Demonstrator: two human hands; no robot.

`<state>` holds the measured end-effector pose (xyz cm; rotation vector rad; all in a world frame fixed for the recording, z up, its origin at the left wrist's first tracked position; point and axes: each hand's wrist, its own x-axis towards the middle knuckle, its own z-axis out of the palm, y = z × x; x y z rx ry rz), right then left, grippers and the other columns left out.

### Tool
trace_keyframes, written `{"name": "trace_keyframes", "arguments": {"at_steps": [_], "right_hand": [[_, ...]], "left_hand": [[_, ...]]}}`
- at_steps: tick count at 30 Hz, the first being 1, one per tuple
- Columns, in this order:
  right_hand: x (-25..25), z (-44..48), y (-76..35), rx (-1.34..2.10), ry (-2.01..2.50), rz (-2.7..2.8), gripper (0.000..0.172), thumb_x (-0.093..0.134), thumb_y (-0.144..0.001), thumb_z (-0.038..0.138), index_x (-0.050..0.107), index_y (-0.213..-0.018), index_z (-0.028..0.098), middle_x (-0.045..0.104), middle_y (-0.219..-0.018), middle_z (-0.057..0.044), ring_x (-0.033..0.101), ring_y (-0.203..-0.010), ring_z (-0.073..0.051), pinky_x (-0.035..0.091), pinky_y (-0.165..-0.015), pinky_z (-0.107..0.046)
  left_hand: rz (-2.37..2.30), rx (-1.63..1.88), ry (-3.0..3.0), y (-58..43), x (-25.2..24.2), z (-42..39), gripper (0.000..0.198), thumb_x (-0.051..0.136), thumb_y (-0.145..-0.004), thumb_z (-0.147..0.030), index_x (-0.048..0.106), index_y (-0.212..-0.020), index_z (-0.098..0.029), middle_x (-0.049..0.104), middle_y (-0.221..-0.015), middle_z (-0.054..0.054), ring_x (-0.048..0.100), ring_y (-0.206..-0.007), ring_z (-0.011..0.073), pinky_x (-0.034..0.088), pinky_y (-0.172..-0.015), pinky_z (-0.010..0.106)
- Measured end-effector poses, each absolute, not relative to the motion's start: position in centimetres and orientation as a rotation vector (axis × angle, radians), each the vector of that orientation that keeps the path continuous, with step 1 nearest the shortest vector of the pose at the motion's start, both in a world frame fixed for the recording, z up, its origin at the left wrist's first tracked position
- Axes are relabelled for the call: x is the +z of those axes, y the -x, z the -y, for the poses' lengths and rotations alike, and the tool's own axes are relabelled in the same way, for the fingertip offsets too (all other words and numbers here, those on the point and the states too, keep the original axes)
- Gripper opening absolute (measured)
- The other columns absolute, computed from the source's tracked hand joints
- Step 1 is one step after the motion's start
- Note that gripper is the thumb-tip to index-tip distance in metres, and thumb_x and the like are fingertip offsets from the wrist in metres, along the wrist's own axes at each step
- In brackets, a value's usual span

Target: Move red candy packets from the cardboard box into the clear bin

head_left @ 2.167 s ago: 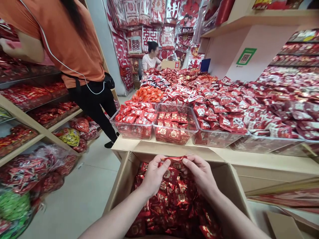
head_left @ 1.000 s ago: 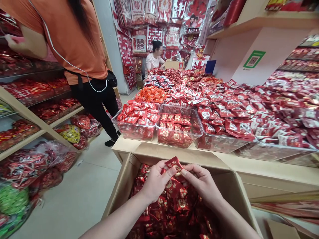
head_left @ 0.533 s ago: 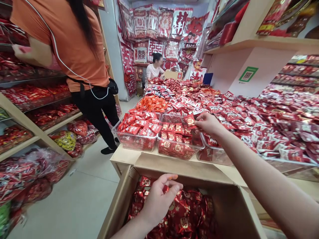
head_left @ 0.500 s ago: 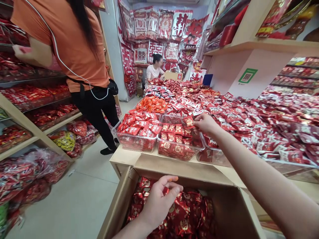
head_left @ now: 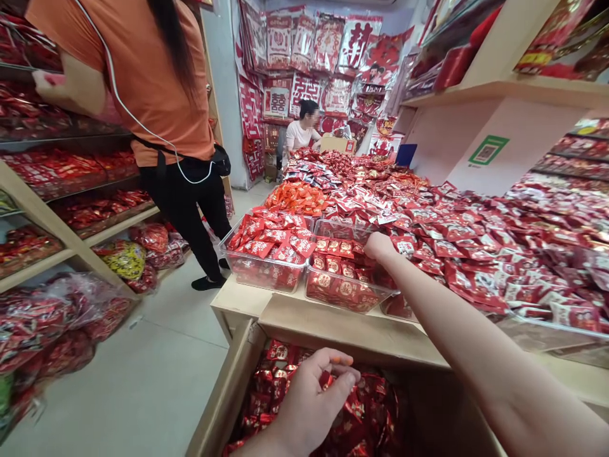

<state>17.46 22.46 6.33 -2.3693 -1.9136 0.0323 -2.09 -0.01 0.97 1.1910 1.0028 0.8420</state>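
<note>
My right hand (head_left: 379, 245) reaches forward and down into the middle clear plastic bin (head_left: 343, 296), which holds small red and gold packets (head_left: 333, 263). Its fingers curl down among them, and what they hold is hidden. My left hand (head_left: 314, 401) hovers over an open cardboard box (head_left: 227, 406) full of the same shiny red packets (head_left: 368, 412). Its fingers are loosely bent and apart, with nothing in them. A second clear bin (head_left: 266, 271) of red packets stands to the left of the middle one.
A long display table (head_left: 333, 330) is heaped with red packets (head_left: 476, 235). A person in an orange top (head_left: 143, 82) stands at the left shelves (head_left: 71, 247), and another person (head_left: 302, 130) sits at the far end. The floor aisle (head_left: 157, 368) runs on the left.
Both hands held one red packet over the box. My right hand carried it up to the middle bin and has now dipped into it. My left hand stayed over the box, empty.
</note>
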Motion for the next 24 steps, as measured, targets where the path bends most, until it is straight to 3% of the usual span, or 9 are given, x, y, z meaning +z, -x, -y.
{"name": "trace_keyframes", "arguments": {"at_steps": [4, 7, 10, 12, 14, 20, 22, 24], "right_hand": [[7.8, -19.4, -17.1, -0.086, 2.283, 1.862, 0.024, 0.048, -0.073, 0.017, 0.059, -0.09, 0.004, 0.061, -0.089, -0.021, 0.057, -0.088, -0.026, 0.042, -0.071, -0.03], [7.9, -13.3, -16.6, 0.045, 2.007, 1.898, 0.021, 0.044, -0.077, 0.028, 0.058, -0.083, 0.014, 0.063, -0.082, -0.011, 0.058, -0.077, -0.021, 0.043, -0.069, -0.03], [5.9, -5.6, -15.4, 0.769, 1.747, 1.767, 0.026, 0.047, -0.075, 0.042, 0.054, -0.076, 0.017, 0.057, -0.061, -0.002, 0.055, -0.053, -0.014, 0.043, -0.049, -0.026], [3.8, -1.4, -14.2, 1.284, 1.569, 1.522, 0.028, 0.05, -0.072, 0.044, 0.051, -0.081, 0.017, 0.056, -0.062, -0.001, 0.054, -0.05, -0.012, 0.044, -0.045, -0.025], [1.8, 1.1, -13.1, 1.565, 1.364, 1.275, 0.03, 0.055, -0.07, 0.042, 0.048, -0.087, 0.018, 0.056, -0.067, 0.0, 0.055, -0.053, -0.012, 0.046, -0.047, -0.025], [-0.2, 1.9, -12.7, 1.575, 1.143, 0.937, 0.026, 0.061, -0.069, 0.03, 0.05, -0.088, 0.015, 0.059, -0.069, 0.0, 0.054, -0.059, -0.008, 0.046, -0.055, -0.021], [0.1, 1.8, -13.2, 1.572, 1.113, 0.941, 0.026, 0.06, -0.07, 0.03, 0.052, -0.089, 0.016, 0.06, -0.071, -0.001, 0.055, -0.061, -0.009, 0.047, -0.056, -0.023], [0.3, 1.8, -13.6, 1.538, 1.111, 0.988, 0.025, 0.06, -0.07, 0.031, 0.053, -0.089, 0.016, 0.06, -0.071, -0.001, 0.055, -0.061, -0.01, 0.047, -0.055, -0.023]], "left_hand": [[-1.023, 0.944, -1.177, 2.2, 0.8, -0.7, 0.02, 0.052, -0.075, -0.03, 0.056, -0.09, -0.017, 0.065, -0.089, 0.007, 0.057, -0.086, 0.018, 0.042, -0.078, 0.028], [-1.016, 1.073, -1.104, 2.2, 0.4, -1.3, 0.018, 0.053, -0.075, -0.024, 0.054, -0.091, -0.016, 0.064, -0.091, 0.007, 0.057, -0.088, 0.0166, 0.041, -0.082, 0.029], [-0.983, 1.169, -1.031, 1.9, 0.0, -1.5, 0.02, 0.055, -0.074, -0.02, 0.052, -0.093, -0.016, 0.063, -0.093, 0.007, 0.056, -0.09, 0.016, 0.04, -0.085, 0.03], [-0.937, 1.208, -1.017, 1.5, -0.2, -1.5, 0.021, 0.055, -0.073, -0.017, 0.051, -0.094, -0.016, 0.061, -0.097, 0.007, 0.055, -0.094, 0.0164, 0.039, -0.087, 0.032], [-0.901, 1.205, -1.043, 1.2, -0.3, -1.3, 0.025, 0.055, -0.073, -0.015, 0.05, -0.098, -0.017, 0.058, -0.104, 0.008, 0.052, -0.099, 0.0174, 0.039, -0.087, 0.032], [-0.742, 1.113, -1.088, 0.9, -0.4, -0.9, 0.044, 0.055, -0.073, -0.014, 0.042, -0.113, -0.023, 0.047, -0.122, 0.008, 0.05, -0.102, 0.0174, 0.04, -0.085, 0.031], [-0.779, 1.127, -1.072, 1.0, -0.5, -1.1, 0.037, 0.055, -0.073, -0.017, 0.048, -0.109, -0.021, 0.054, -0.113, 0.008, 0.054, -0.095, 0.0162, 0.043, -0.08, 0.029], [-0.844, 1.106, -1.078, 1.1, -0.6, -1.4, 0.027, 0.055, -0.074, -0.023, 0.054, -0.101, -0.018, 0.063, -0.089, 0.005, 0.058, -0.079, 0.0138, 0.045, -0.071, 0.025]]}}
